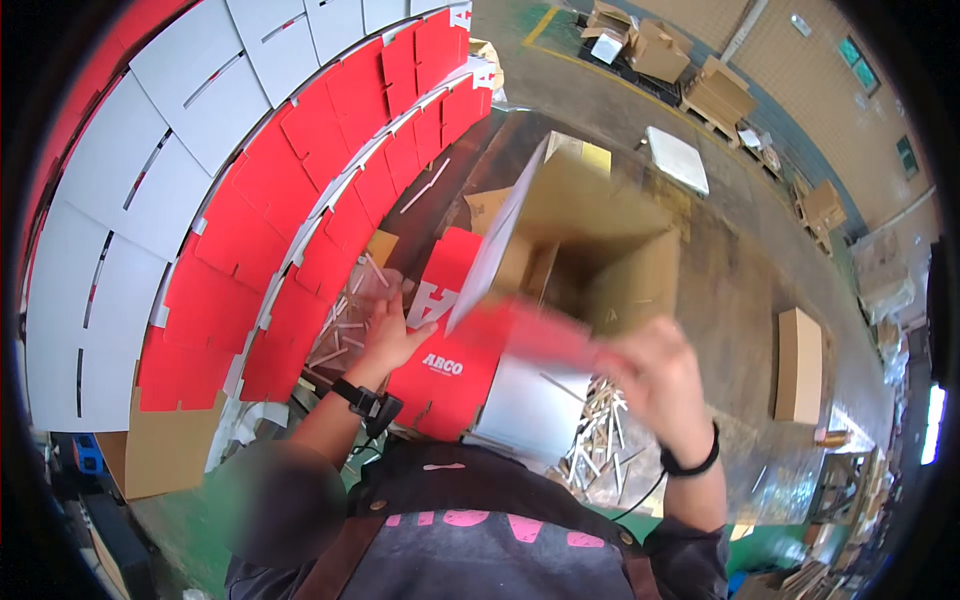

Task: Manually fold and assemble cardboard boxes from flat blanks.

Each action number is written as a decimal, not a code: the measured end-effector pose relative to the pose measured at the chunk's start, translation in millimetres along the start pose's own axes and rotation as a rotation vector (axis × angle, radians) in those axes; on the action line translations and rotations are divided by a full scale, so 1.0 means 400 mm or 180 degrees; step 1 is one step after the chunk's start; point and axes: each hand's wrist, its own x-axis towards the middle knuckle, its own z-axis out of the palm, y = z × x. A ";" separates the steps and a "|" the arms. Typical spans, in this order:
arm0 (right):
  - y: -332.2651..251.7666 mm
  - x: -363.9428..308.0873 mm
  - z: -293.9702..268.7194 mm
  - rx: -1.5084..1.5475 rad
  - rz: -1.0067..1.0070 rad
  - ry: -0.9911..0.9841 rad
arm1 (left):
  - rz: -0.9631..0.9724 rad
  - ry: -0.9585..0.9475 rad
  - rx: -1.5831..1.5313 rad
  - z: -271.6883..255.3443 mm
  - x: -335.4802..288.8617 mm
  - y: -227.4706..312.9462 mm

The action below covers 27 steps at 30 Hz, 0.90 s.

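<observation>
An open cardboard box (640,280), brown inside with pale and red outer faces, stands tilted in front of me and is partly blurred. My right hand (660,375) is closed at the end of its blurred red flap (535,335). Beneath lies a flat red-and-white cardboard blank (440,385) with white print. My left hand (392,335) has its fingers spread at the left edge of that red cardboard, thumb toward the print. Clear plastic and thin white strips (340,325) lie beside this hand.
Tall stacks of red and white cardboard blanks (250,220) rise along the left. A heap of cut strips (600,440) lies near my right forearm. A long brown carton (800,365) rests at the right. Open cartons (660,50) and a white slab (677,160) are farther back.
</observation>
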 end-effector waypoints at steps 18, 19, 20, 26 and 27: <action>0.435 -0.149 0.413 0.1149 0.3549 -0.0472 | 0.0302 0.0775 -0.0713 0.120 -0.015 -0.064; 0.490 -0.329 0.480 0.0668 0.3595 -0.0883 | 0.0422 0.0585 -0.0999 0.119 0.009 -0.019; 0.380 -0.328 0.519 0.0435 0.2939 0.0049 | 0.0207 0.0555 -0.1136 0.117 0.004 -0.051; 0.258 -0.263 0.408 0.1657 0.3172 0.1036 | -0.0076 0.0027 -0.3609 0.019 -0.037 -0.015; 0.220 -0.230 0.332 0.1883 0.3327 0.1016 | 0.0032 -0.0369 -0.4214 -0.064 -0.063 0.039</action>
